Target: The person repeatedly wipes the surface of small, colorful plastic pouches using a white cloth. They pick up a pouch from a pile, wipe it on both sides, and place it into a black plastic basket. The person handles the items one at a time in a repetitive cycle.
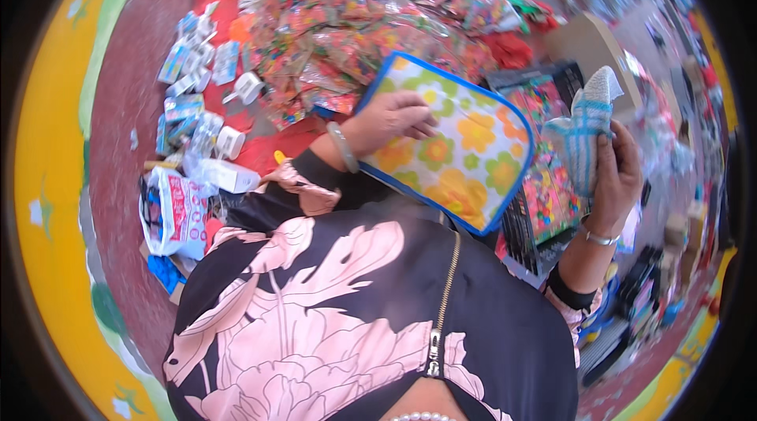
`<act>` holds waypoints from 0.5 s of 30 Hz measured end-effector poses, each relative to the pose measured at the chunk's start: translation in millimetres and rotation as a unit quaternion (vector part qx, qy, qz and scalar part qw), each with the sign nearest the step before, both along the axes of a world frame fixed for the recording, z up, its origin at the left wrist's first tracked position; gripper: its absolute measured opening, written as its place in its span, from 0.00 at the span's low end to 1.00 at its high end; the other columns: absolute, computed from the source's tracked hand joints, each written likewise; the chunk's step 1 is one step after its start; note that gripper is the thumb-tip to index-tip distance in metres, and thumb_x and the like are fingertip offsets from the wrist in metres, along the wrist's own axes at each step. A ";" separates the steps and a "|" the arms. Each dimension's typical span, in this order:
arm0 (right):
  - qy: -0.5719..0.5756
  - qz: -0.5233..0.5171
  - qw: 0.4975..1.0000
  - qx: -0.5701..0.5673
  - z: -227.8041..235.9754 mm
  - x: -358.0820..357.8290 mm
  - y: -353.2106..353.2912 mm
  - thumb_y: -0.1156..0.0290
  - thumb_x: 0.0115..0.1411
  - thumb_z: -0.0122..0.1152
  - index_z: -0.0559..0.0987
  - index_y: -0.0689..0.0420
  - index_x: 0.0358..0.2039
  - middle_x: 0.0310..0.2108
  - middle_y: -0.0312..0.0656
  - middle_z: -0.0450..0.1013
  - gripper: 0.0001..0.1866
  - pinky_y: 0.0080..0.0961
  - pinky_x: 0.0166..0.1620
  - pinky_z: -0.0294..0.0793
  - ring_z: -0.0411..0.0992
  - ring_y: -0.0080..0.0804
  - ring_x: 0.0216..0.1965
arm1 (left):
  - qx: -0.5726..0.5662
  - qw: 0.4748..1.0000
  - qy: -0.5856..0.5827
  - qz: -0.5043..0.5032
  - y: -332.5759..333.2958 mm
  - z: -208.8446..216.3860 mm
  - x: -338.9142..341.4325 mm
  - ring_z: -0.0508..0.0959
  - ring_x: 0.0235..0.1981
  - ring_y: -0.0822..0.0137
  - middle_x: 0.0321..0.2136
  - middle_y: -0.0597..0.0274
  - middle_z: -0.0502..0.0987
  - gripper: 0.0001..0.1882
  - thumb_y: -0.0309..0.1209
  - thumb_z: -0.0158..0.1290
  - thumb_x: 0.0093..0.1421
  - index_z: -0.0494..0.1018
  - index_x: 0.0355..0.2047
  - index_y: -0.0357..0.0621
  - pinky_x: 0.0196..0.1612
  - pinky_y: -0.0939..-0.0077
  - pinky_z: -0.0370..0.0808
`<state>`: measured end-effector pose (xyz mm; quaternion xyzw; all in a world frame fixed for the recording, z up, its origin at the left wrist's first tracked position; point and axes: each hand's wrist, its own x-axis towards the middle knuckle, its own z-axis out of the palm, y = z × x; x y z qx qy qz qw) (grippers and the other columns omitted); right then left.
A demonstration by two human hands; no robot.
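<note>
Your left hand (392, 120) lies flat on the flowered pouch (449, 145), pinning it in front of your chest; your right hand (617, 176) is closed around a blue mesh cloth (587, 133) raised beside it. Judged step: sorting. Whether the pouch holds anything cannot be told. Clear packets (355, 35) are heaped beyond.
</note>
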<state>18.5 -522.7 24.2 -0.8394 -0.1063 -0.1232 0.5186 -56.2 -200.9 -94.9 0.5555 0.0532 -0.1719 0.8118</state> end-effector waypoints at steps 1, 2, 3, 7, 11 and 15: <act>-0.072 0.031 0.995 -0.058 7.7 -7.2 30.5 0.77 0.58 0.58 0.77 0.61 0.45 0.31 0.33 0.74 0.13 0.17 0.38 0.70 0.70 0.19 0.32 | -0.005 1.000 -0.001 0.005 0.3 -0.4 -1.0 0.78 0.38 0.69 0.38 0.58 0.77 0.10 0.33 0.46 0.65 0.70 0.39 0.37 0.42 0.78 0.74; -0.079 0.054 0.992 -0.082 5.2 -12.7 49.8 0.80 0.56 0.59 0.77 0.60 0.44 0.33 0.36 0.74 0.14 0.21 0.39 0.71 0.72 0.24 0.34 | -0.014 1.000 -0.003 0.006 0.4 -0.2 -2.3 0.78 0.38 0.69 0.38 0.58 0.77 0.10 0.33 0.45 0.65 0.70 0.39 0.38 0.42 0.78 0.74; -0.138 0.122 0.974 -0.133 -3.8 -12.9 63.2 0.81 0.53 0.59 0.78 0.59 0.43 0.35 0.39 0.75 0.15 0.23 0.39 0.72 0.73 0.28 0.35 | -0.017 1.000 -0.016 0.010 1.2 3.2 -6.3 0.78 0.38 0.69 0.38 0.57 0.76 0.11 0.33 0.45 0.65 0.70 0.39 0.37 0.42 0.77 0.75; -0.183 0.282 0.888 -0.315 -55.3 -27.1 108.3 0.79 0.49 0.60 0.79 0.54 0.39 0.42 0.44 0.75 0.15 0.33 0.47 0.67 0.72 0.39 0.46 | -0.113 0.992 -0.055 0.015 13.3 0.1 -17.6 0.78 0.38 0.68 0.38 0.56 0.76 0.12 0.33 0.45 0.65 0.69 0.38 0.35 0.41 0.77 0.75; -0.187 0.244 0.868 -0.390 -79.2 -40.7 113.0 0.74 0.49 0.58 0.80 0.53 0.39 0.47 0.42 0.73 0.14 0.34 0.52 0.60 0.69 0.38 0.51 | -0.094 0.980 -0.084 0.151 61.2 -19.6 -23.8 0.78 0.28 0.69 0.29 0.56 0.78 0.13 0.33 0.44 0.65 0.72 0.34 0.35 0.33 0.78 0.76; -0.197 0.243 0.882 -0.352 -78.8 -36.2 108.1 0.76 0.49 0.57 0.79 0.55 0.39 0.45 0.44 0.74 0.15 0.35 0.51 0.61 0.70 0.41 0.50 | 0.028 0.901 -0.024 0.431 139.2 -95.9 -27.9 0.76 0.25 0.70 0.27 0.58 0.78 0.12 0.35 0.46 0.63 0.74 0.32 0.38 0.30 0.76 0.75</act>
